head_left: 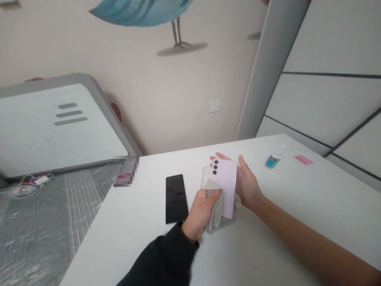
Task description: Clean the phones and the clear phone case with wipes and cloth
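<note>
A pale lilac phone [228, 182], back side up with its cameras at the upper left, is held above the table. My left hand [202, 208], in a black sleeve, is closed on a light grey cloth [218, 210] folded round the phone's left edge, thumb pressing on top. My right hand [248, 182] is at the phone's right side, thumb raised and apart, fingers stretched out behind the phone and partly hidden by it. Beyond the left hand, a clear phone case [205, 174] shows in part. A black-screened phone [176, 198] lies to the left.
On the white table [133, 238], a small bottle [274, 158] with a blue label and a pink slip [304, 159] are at the right. A blurred-out packet [126, 171] lies at the left edge. A wall [178, 99] and white cabinet doors [330, 95] stand behind.
</note>
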Available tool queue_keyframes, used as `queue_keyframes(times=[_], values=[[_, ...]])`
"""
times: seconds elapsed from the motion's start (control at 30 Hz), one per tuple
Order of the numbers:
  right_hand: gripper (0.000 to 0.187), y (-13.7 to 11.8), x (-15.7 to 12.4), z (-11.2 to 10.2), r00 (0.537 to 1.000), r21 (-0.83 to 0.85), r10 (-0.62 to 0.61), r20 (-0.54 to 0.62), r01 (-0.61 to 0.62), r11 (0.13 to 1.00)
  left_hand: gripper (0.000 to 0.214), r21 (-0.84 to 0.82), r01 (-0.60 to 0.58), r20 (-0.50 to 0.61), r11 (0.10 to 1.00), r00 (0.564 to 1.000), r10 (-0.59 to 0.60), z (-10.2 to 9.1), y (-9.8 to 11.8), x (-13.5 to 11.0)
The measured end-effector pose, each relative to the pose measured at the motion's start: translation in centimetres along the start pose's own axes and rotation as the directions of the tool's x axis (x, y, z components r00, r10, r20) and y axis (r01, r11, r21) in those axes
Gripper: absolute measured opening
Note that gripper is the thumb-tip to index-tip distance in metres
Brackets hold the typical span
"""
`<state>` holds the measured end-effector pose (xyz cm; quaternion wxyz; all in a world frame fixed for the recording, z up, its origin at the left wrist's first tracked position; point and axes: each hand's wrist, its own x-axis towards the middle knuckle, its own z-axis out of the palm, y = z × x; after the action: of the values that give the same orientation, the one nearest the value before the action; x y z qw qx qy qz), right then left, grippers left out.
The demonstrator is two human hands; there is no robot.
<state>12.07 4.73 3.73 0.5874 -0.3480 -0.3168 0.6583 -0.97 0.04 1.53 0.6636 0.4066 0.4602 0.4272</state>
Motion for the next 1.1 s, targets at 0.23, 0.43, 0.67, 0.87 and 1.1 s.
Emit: queue_keyframes(times=[0.23, 0.43, 0.67, 0.87, 1.1], values=[[0.036, 1.3, -1.1, 0.9, 0.984, -0.030, -0.180, -0.002, 0.180, 0.983, 0.045, 0.186, -0.063, -0.130, 0.981, 0.988, 0.088, 0.3, -0.7, 0.1], [0.028, 1.0, -3.0, 2.0, 0.943, -0.051, -0.332, -0.017, 0.330, 0.942, 0.045, 0.383, -0.367, 0.066, 0.848, 0.926, 0.371, 2.2, -0.4, -2.1], [0.036, 0.8, -3.3, 1.9, 0.971, -0.060, -0.239, -0.023, 0.238, 0.969, 0.075, 0.468, -0.583, 0.340, 0.664, 0.813, 0.473, 2.3, -0.9, -3.4], [0.046, 3.5, -6.1, 2.0, 0.947, -0.072, -0.302, 0.105, 0.310, 0.948, 0.075, 0.462, -0.653, 0.288, 0.600, 0.750, 0.596, 1.8, -0.4, -3.5], [0.058, 7.0, -7.5, 1.5, 0.996, 0.012, -0.060, -0.059, 0.061, 0.998, 0.079, 0.398, -0.659, 0.172, 0.638, 0.737, 0.654, 2.0, 0.6, -3.2]])
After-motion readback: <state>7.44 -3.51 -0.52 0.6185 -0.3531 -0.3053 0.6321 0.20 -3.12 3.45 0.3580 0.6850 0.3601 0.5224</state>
